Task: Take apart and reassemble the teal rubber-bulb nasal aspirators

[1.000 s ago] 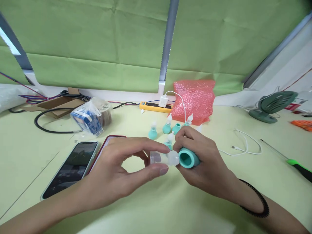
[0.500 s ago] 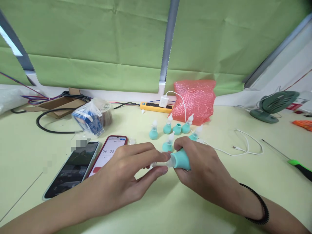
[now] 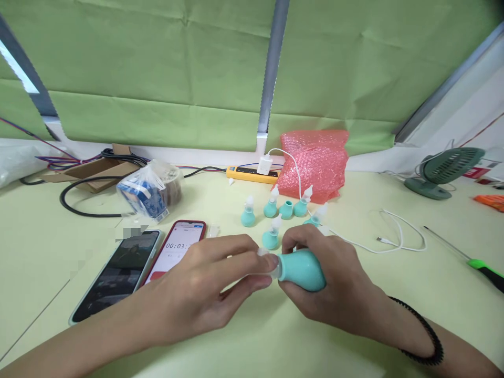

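Note:
Low over the table, my right hand (image 3: 334, 278) wraps round a teal rubber squeeze bulb (image 3: 302, 269), its neck turned to the left. Thumb and fingers of my left hand (image 3: 220, 278) pinch a clear plastic nozzle (image 3: 274, 269) at the mouth of that bulb. Most of the nozzle is hidden by my fingers, so how deep it sits in the neck cannot be seen. Just beyond my hands stands a teal bulb with a clear tip (image 3: 271, 239). Several more stand behind it, one an open bulb without a tip (image 3: 287, 209).
Two phones lie at the left, a dark-screened phone (image 3: 118, 278) and a red-cased phone (image 3: 181, 241) showing a timer. Farther back are a bagged blue box (image 3: 144, 194), a yellow power strip (image 3: 246, 174) and pink bubble wrap (image 3: 315, 163). A screwdriver (image 3: 478, 265) and a green fan (image 3: 441, 168) are right.
My right hand has shifted slightly right and loosened round the bulb, so more of its teal body shows. My left fingers have moved up close to the bulb's neck.

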`<state>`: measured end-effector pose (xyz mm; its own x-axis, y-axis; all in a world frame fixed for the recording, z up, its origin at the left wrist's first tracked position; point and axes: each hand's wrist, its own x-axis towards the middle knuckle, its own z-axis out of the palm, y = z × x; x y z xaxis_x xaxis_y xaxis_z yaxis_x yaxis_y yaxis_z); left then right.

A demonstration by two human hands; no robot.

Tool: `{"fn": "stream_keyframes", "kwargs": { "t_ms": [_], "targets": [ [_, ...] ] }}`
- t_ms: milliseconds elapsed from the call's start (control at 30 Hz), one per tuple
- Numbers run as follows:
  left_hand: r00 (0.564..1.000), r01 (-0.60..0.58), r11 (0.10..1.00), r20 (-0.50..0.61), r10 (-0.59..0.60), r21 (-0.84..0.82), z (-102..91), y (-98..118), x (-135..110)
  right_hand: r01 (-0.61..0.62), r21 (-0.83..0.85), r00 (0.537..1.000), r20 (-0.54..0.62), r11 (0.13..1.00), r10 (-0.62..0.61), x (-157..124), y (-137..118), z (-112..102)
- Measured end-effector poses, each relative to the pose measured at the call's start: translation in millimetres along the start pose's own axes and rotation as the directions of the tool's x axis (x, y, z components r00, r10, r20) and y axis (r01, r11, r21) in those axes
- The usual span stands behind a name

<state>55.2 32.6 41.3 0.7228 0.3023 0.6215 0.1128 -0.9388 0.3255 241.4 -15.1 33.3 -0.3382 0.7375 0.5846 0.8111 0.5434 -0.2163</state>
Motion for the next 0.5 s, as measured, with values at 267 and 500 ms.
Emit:
{"fn": "stream_keyframes", "kwargs": {
  "t_ms": [267, 500],
  "targets": [
    [0.984, -0.179, 0.924, 0.080, 0.161, 0.337, -1.6, -1, -3, -0.361, 0.422, 0.903, 0.382, 0.832, 0.198, 12, 0, -2],
    [0.978, -0.187, 0.932, 0.152, 0.146, 0.311, -4.7, -5, 1, -0.336, 0.441, 0.883, 0.455, 0.832, 0.115, 17, 3, -4]
  ]
}}
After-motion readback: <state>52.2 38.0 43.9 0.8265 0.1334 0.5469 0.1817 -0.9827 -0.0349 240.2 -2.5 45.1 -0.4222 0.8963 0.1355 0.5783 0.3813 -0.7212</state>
